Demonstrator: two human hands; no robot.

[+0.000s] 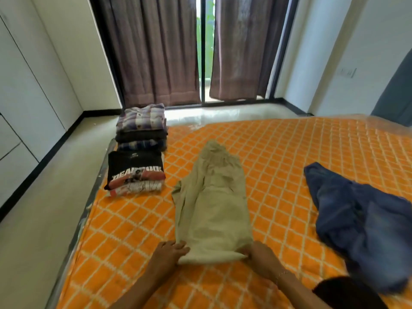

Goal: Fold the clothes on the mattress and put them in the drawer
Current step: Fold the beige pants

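— So where are the khaki trousers (211,204) right now?

— Laid lengthwise on the orange mattress (278,157), roughly in the middle, legs doubled together, running from the near edge away toward the window. The far end is bunched and wrinkled.

— And the hands?

— Both at the near end of the trousers. The left hand (170,253) rests at the near left corner, fingers fairly straight and close together, tips touching the cloth. The right hand (259,253) is at the near right corner, fingers curled onto the folded hem, pinching it.

— Anything already folded?

— Yes, on the left side of the mattress by its edge. A nearer pile has a black printed T-shirt (136,169) on top with lighter garments under it. Just beyond it, touching, stands a taller stack topped by a plaid shirt (141,118), with dark pieces and a blue checked one below.

— What is left unfolded?

— A pair of blue jeans (356,219), crumpled on the right side of the mattress, well apart from the trousers.

— And the room?

— White wardrobe doors (26,85) on the left wall, brown curtains (153,50) at the far window, parted in the middle.

— The drawer?

— I cannot tell which panel it is.
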